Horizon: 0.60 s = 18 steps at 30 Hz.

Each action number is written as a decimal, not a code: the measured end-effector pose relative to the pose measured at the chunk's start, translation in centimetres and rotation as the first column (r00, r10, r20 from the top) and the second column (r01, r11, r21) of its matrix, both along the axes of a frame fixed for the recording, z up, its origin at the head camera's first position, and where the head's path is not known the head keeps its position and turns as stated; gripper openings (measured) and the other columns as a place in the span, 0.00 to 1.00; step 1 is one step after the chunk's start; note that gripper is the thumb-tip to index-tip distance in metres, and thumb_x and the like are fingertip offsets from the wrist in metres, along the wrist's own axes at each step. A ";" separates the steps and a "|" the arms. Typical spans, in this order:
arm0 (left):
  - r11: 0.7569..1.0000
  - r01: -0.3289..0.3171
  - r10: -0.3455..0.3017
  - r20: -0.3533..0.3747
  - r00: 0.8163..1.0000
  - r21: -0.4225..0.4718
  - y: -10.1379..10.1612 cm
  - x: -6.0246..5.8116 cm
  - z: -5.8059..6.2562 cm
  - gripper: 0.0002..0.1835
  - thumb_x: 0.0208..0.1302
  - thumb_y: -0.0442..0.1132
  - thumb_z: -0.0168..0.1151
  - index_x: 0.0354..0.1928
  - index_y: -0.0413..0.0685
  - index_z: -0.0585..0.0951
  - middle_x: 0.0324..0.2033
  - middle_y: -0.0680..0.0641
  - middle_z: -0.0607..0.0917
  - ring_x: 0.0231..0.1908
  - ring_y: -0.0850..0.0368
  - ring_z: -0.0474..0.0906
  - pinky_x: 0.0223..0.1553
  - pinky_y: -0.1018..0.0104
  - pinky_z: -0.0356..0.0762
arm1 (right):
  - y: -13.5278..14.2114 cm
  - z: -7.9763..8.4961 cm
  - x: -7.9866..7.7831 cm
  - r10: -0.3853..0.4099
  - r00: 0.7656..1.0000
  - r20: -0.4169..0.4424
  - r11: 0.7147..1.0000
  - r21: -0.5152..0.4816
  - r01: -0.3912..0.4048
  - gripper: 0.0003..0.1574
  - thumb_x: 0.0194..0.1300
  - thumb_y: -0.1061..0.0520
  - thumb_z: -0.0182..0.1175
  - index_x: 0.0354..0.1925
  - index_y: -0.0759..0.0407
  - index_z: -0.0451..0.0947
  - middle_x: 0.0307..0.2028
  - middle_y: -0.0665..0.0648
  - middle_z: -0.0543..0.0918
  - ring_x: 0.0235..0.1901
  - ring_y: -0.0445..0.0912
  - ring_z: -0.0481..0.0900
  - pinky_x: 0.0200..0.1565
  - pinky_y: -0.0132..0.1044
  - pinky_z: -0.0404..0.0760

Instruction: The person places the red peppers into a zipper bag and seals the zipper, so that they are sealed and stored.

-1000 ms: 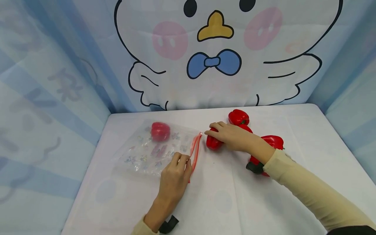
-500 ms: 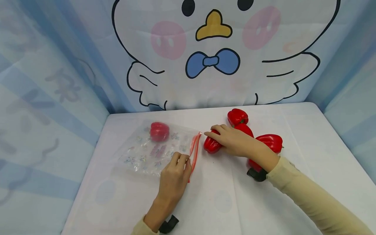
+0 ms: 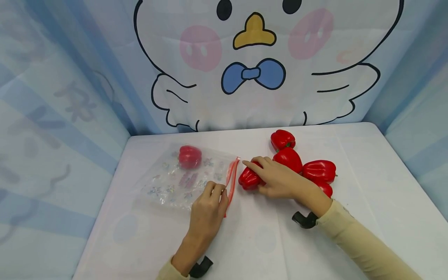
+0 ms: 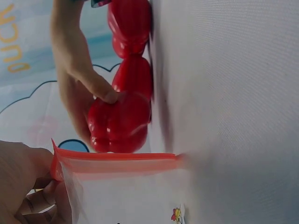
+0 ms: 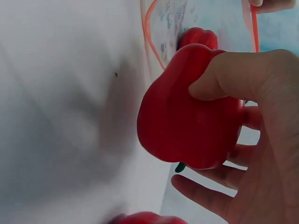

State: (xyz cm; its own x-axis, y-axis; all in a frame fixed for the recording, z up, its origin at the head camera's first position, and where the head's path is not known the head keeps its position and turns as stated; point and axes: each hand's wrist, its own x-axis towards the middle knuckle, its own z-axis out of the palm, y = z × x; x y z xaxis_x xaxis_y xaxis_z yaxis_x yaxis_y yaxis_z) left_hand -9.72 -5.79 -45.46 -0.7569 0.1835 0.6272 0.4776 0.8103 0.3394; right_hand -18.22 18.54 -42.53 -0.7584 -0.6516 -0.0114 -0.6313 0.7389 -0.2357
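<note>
Pepper [image 3: 249, 180] shifted nearer, right hand [image 3: 280, 179] curled around.

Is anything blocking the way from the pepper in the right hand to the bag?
Nothing visible. The pepper in the right hand is beside the bag's red edge; the left hand holds that edge nearer the person; the loose peppers lie farther right.

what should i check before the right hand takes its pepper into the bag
1. Left hand pinching the bag by its red edge: ok
2. Red edge spread open: ok, its two sides stand apart
3. Right hand gripping the held pepper: ok, thumb on it
4. Room inside: ok, only one bagged pepper, away from the opening
5. Held pepper lifted off the table: cannot tell
</note>
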 end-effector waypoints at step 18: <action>1.000 -0.006 0.006 0.003 1.000 -0.023 0.0 0.0 -0.2 0.11 0.57 0.32 0.78 0.39 0.43 0.84 0.35 0.47 0.82 0.23 0.60 0.81 0.29 0.73 0.85 | -2.1 -3.1 2.5 -0.132 0.987 0.093 0.926 -0.344 0.156 0.51 0.59 0.49 0.76 0.73 0.61 0.65 0.66 0.59 0.78 0.63 0.52 0.79 0.59 0.48 0.86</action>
